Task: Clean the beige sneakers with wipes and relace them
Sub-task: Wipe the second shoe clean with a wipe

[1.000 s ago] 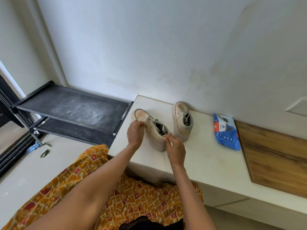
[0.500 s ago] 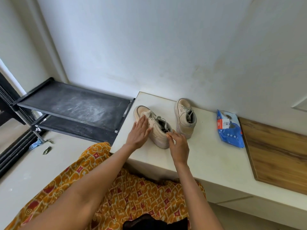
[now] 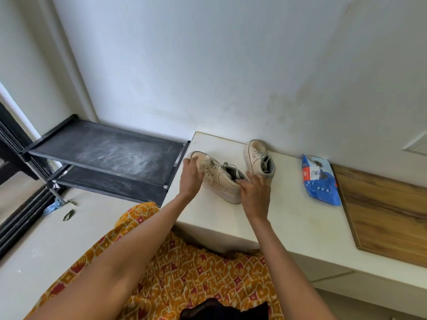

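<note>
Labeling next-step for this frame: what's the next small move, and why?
Probably pull the lace out of the near sneaker. The left hand pinches lace near the toe, the right hand steadies the heel, and the wipes pack lies untouched beside the far sneaker.

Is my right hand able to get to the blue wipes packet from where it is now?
Probably yes. The right hand rests on the near sneaker's heel, and only bare white countertop lies between it and the wipes packet. It must release the sneaker first.
</note>
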Demonstrator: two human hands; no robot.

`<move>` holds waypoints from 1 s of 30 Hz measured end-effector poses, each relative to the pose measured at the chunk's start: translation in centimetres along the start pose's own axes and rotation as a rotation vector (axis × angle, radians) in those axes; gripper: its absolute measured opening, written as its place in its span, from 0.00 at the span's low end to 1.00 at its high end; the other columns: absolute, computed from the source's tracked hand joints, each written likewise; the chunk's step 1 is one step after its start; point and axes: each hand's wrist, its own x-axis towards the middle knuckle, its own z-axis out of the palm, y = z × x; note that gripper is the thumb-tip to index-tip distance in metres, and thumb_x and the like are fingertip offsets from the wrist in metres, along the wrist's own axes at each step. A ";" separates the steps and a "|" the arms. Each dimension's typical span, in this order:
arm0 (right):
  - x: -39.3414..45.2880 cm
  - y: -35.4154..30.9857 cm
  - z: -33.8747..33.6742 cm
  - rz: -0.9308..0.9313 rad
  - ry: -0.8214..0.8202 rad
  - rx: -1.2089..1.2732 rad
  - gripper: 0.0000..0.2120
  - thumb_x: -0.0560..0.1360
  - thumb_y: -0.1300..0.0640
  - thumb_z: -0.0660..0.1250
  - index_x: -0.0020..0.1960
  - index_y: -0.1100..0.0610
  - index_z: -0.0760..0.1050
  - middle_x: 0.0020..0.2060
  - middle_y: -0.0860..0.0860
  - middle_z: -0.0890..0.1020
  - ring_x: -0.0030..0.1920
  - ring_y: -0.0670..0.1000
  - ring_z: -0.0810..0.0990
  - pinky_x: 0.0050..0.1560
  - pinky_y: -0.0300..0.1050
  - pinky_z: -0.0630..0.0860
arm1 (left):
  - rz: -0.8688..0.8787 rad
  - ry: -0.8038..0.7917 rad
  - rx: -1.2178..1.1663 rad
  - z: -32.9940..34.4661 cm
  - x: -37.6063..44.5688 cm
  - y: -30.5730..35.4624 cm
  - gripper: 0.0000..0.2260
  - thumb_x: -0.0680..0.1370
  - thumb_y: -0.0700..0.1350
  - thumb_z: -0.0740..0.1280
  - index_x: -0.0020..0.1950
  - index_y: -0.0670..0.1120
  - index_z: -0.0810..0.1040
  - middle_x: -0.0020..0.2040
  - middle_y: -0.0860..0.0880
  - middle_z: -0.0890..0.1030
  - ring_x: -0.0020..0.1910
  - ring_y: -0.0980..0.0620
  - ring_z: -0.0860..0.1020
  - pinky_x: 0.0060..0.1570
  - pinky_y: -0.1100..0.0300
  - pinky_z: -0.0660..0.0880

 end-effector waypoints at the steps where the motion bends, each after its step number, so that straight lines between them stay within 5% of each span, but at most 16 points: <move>1: -0.3 -0.8 0.2 -0.021 0.033 -0.015 0.07 0.71 0.59 0.72 0.49 0.53 0.82 0.57 0.53 0.80 0.59 0.59 0.75 0.53 0.55 0.74 | -0.097 0.008 -0.001 0.1 0.5 0.4 0.19 0.77 0.39 0.66 0.66 0.39 0.70 0.60 0.41 0.69 0.51 0.42 0.75 0.51 0.51 0.73; 5: -1.5 -3.4 1.0 -0.082 0.060 -0.025 0.12 0.76 0.56 0.64 0.58 0.54 0.78 0.61 0.53 0.78 0.65 0.56 0.71 0.64 0.58 0.69 | -0.100 0.025 0.036 0.3 1.1 0.7 0.07 0.75 0.39 0.67 0.49 0.39 0.82 0.48 0.42 0.78 0.46 0.42 0.78 0.45 0.52 0.74; 9: -1.7 -4.1 1.6 -0.012 0.013 -0.024 0.17 0.77 0.53 0.57 0.63 0.56 0.74 0.60 0.52 0.79 0.64 0.55 0.73 0.67 0.57 0.66 | 0.014 0.049 -0.055 0.6 0.3 0.6 0.06 0.75 0.39 0.69 0.49 0.40 0.83 0.46 0.45 0.79 0.44 0.47 0.78 0.43 0.60 0.72; 15: -1.8 -4.1 1.6 0.004 0.023 -0.100 0.16 0.75 0.58 0.67 0.62 0.55 0.76 0.57 0.50 0.82 0.63 0.56 0.75 0.66 0.58 0.66 | 0.228 0.020 -0.182 2.4 -1.9 1.3 0.06 0.74 0.39 0.70 0.50 0.41 0.81 0.47 0.47 0.78 0.42 0.54 0.76 0.43 0.67 0.70; 21: -1.7 -3.9 1.8 -0.001 -0.024 -0.131 0.19 0.74 0.60 0.67 0.64 0.56 0.74 0.59 0.50 0.81 0.65 0.57 0.73 0.68 0.60 0.63 | -0.245 0.104 -0.547 2.8 -1.6 3.2 0.11 0.73 0.39 0.71 0.55 0.42 0.79 0.45 0.47 0.82 0.43 0.54 0.78 0.42 0.73 0.71; 24: -1.7 -3.9 1.9 0.008 -0.006 -0.124 0.19 0.73 0.61 0.68 0.64 0.56 0.75 0.58 0.50 0.81 0.65 0.56 0.73 0.68 0.60 0.63 | -0.224 0.133 -0.494 3.1 -1.3 4.1 0.08 0.73 0.40 0.70 0.51 0.41 0.83 0.47 0.45 0.84 0.47 0.51 0.80 0.50 0.63 0.74; 30: -1.7 -4.0 1.7 0.000 -0.008 -0.136 0.19 0.73 0.61 0.67 0.64 0.55 0.74 0.58 0.49 0.81 0.65 0.56 0.73 0.69 0.60 0.62 | 0.186 0.082 0.042 2.7 -1.8 2.5 0.06 0.76 0.40 0.65 0.45 0.41 0.82 0.38 0.44 0.74 0.37 0.47 0.72 0.33 0.57 0.67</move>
